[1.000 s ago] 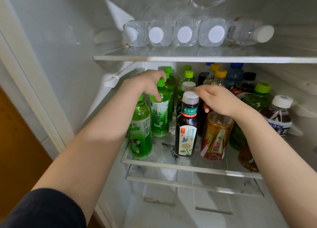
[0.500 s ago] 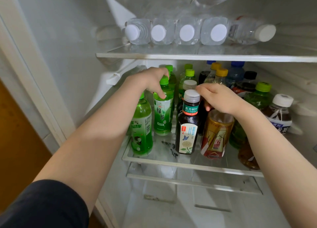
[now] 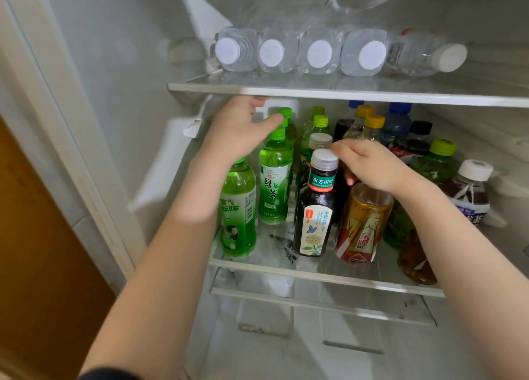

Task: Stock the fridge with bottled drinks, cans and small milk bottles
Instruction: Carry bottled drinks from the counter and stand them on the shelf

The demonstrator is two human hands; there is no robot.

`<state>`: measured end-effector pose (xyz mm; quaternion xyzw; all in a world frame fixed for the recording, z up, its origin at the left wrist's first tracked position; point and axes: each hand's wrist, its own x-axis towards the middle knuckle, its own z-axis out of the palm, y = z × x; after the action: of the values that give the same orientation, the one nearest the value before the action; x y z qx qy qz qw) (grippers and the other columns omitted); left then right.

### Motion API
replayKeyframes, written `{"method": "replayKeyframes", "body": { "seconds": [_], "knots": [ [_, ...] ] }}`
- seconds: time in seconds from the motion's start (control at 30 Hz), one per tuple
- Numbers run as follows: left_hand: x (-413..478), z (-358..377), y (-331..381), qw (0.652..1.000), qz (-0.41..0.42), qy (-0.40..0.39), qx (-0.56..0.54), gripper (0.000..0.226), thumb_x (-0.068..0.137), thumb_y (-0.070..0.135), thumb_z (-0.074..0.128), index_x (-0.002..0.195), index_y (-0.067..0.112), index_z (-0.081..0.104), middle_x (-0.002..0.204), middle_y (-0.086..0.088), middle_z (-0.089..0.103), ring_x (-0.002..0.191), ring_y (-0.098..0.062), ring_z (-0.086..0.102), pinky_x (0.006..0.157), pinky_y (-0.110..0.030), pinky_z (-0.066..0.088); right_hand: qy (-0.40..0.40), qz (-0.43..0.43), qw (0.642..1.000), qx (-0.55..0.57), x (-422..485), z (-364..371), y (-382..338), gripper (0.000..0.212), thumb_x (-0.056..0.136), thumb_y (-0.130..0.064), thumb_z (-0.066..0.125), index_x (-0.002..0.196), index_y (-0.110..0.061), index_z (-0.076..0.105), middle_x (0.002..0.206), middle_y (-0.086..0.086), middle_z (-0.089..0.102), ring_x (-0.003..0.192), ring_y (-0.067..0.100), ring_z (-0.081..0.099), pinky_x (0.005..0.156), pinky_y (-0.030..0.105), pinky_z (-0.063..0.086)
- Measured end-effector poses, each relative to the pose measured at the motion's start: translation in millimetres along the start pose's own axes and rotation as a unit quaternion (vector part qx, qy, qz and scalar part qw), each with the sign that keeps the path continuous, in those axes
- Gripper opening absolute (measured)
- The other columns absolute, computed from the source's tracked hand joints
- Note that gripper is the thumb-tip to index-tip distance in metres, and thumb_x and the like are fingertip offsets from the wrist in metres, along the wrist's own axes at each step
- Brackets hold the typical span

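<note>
Bottled drinks [image 3: 315, 222] crowd the fridge's middle shelf [image 3: 315, 273]. Near its left edge the left hand [image 3: 237, 133] hovers, fingers loosely spread, over the green tea bottle [image 3: 273, 185]. At the front edge the right hand [image 3: 372, 165] curls its fingers round the gold bottle [image 3: 362, 225] top.

L hand [image 3: 240, 130] spread above green tea btl [image 3: 273, 179] — R hand [image 3: 369, 165] grips gold btl [image 3: 362, 225] top.

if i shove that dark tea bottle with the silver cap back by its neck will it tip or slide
Probably heavy for its size: the dark tea bottle looks full to the neck. Tall on a narrow base, it could tip if pushed at the cap; a low push should slide it on the smooth shelf.
</note>
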<state>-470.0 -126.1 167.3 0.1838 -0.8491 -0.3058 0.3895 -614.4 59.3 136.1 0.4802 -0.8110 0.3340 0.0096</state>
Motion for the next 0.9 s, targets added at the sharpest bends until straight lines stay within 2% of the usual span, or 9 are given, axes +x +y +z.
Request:
{"method": "replayKeyframes", "body": {
  "seconds": [0.07,0.13,0.2,0.3,0.4,0.47,0.67,0.77,0.9],
  "knots": [
    [-36.6,2.1,-7.7,0.988,0.051,0.140,-0.035,0.042,0.082,0.035,0.066,0.119,0.017,0.056,0.118,0.007,0.057,0.113,-0.011,0.055,0.097,-0.031,0.045,-0.001,-0.002,1.000,0.003,-0.8,1.3,0.5,0.038,0.100,-0.039,0.032,0.099,-0.018,0.063,0.053,0.000,0.056,0.052,0.008,0.054,0.066,0.028,0.042],
    [-67.6,7.6,-17.7,0.979,0.038,0.179,-0.094,0.047,0.084,0.028,0.065,0.126,0.014,0.048,0.123,0.006,0.048,0.118,-0.013,0.051,0.102,-0.032,0.042,-0.006,-0.006,1.000,0.009,-0.6,2.1,-0.9,0.031,0.100,-0.039,0.033,0.098,-0.025,0.061,0.058,0.004,0.060,0.052,0.008,0.055,0.067,0.028,0.044],
    [-83.9,14.5,-31.1,0.982,0.003,0.155,-0.108,0.055,0.085,0.023,0.066,0.132,0.009,0.042,0.129,0.001,0.046,0.122,-0.017,0.048,0.106,-0.035,0.039,0.000,-0.007,1.000,0.013,-0.1,2.9,-2.3,0.029,0.099,-0.037,0.035,0.091,-0.027,0.061,0.060,0.004,0.062,0.048,0.004,0.055,0.063,0.027,0.043],
    [-93.7,19.7,-43.2,0.986,-0.060,0.088,-0.132,0.066,0.082,0.024,0.068,0.139,0.018,0.035,0.136,0.004,0.046,0.126,-0.011,0.044,0.108,-0.037,0.037,0.034,-0.015,0.999,-0.005,-0.2,4.5,-1.7,0.039,0.098,-0.035,0.036,0.081,-0.011,0.062,0.058,0.004,0.062,0.047,0.003,0.055,0.057,0.025,0.038],
    [-94.9,18.5,-47.1,0.983,-0.066,0.067,-0.155,0.039,0.079,0.030,0.068,0.113,0.041,0.051,0.106,0.031,0.057,0.102,0.008,0.054,0.090,-0.026,0.046,0.059,-0.026,0.998,-0.026,-2.3,6.0,-1.9,0.044,0.098,-0.033,0.036,0.077,-0.003,0.060,0.057,0.005,0.061,0.049,0.006,0.056,0.055,0.025,0.039],
    [-92.7,19.4,-44.7,0.984,-0.055,0.069,-0.156,0.028,0.079,0.032,0.069,0.097,0.045,0.053,0.096,0.027,0.061,0.093,0.006,0.057,0.082,-0.022,0.046,0.070,-0.031,0.997,-0.032,-3.5,6.3,-2.2,0.044,0.098,-0.033,0.036,0.075,-0.004,0.059,0.057,0.005,0.062,0.054,0.012,0.059,0.057,0.027,0.044],
    [-87.7,46.4,-33.7,0.978,-0.030,0.116,-0.170,0.040,0.083,0.027,0.071,0.115,0.011,0.055,0.110,-0.004,0.061,0.103,-0.018,0.056,0.094,-0.034,0.045,0.128,-0.089,0.978,-0.141,-8.1,6.6,-6.1,0.038,0.099,-0.029,0.035,0.066,-0.019,0.050,0.057,-0.004,0.052,0.057,0.020,0.053,0.055,0.030,0.036],
    [-87.1,56.3,-30.5,0.977,-0.034,0.126,-0.168,0.039,0.086,0.030,0.067,0.118,0.011,0.054,0.114,-0.003,0.058,0.107,-0.016,0.053,0.097,-0.034,0.043,0.176,-0.098,0.958,-0.202,-11.2,9.3,-9.4,0.036,0.099,-0.029,0.036,0.081,-0.011,0.061,0.067,0.004,0.060,0.065,0.027,0.057,0.058,0.034,0.044],
    [-99.7,55.8,-43.4,0.960,-0.083,0.074,-0.258,0.057,0.082,0.035,0.055,0.136,0.028,0.038,0.132,0.015,0.046,0.120,0.003,0.043,0.098,-0.011,0.033,0.257,-0.120,0.936,-0.207,-21.4,15.7,-12.6,0.031,0.098,-0.027,0.041,0.102,-0.010,0.067,0.093,0.008,0.069,0.087,0.025,0.060,0.072,0.033,0.045]
  ]
}}
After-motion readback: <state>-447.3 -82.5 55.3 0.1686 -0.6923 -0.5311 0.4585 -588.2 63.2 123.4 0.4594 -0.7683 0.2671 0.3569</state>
